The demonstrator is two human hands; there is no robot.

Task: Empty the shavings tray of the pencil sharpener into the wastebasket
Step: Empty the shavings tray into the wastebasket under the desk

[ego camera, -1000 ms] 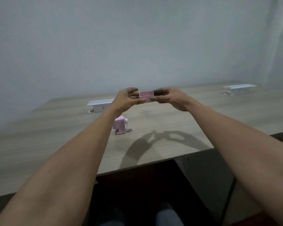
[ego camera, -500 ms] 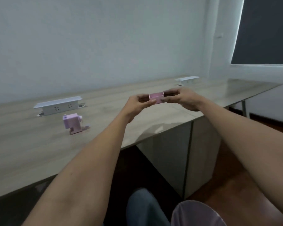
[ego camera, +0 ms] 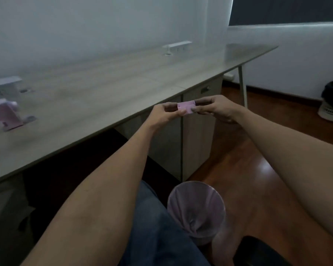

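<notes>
**Tiny pink tray, held at both ends**

Pinched between left hand (ego camera: 161, 114) and right hand (ego camera: 215, 109): little shavings tray (ego camera: 186, 107), up past the desk edge (ego camera: 123, 120), wastebasket (ego camera: 196, 210) down below. Probably light, stiff, easy to spill. Best held level by the short ends.

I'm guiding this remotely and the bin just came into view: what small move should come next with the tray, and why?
Probably lower the pink tray toward the lined wastebasket before tipping. The left hand and right hand hold it level, out past the desk edge, while the basket sits nearer the person, by the knee.
</notes>
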